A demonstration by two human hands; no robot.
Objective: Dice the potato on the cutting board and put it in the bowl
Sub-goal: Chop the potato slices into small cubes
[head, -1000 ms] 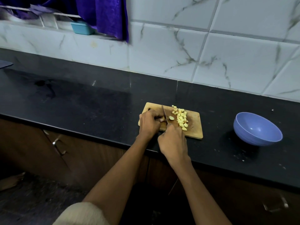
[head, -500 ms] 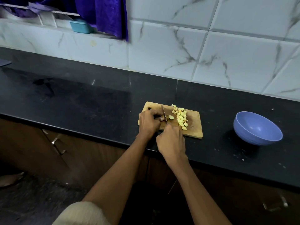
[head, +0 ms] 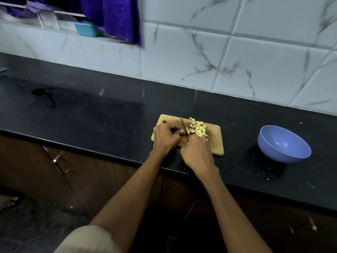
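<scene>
Board (head: 215, 141) sits at centre of frame on the black counter (head: 91, 115), near its front edge. Left hand (head: 165, 138) is on the board's left part, fingers curled; grip looks closed on a small bit of potato under the fingertips, mostly hidden. Right hand (head: 197, 154) is just right of it, grip wrapped tight round the knife (head: 184, 126) handle; the blade runs up and away between the two hands, w/ its lower end down at the board. Diced potato (head: 198, 129) lies in a loose pile just right of the blade, on the board's upper middle. Bowl (head: 283, 144), blue, stands on the counter at right of frame, well apart from the board, tilted a bit toward the camera; nothing in it that shows. White marble-look tiles (head: 237, 61) fill the upper frame. Purple cloth (head: 113, 17) hangs at upper left, w/ a small teal tub (head: 86, 29) on the ledge beside it. Brown cabinet (head: 45, 170) shows below the counter at lower left.
</scene>
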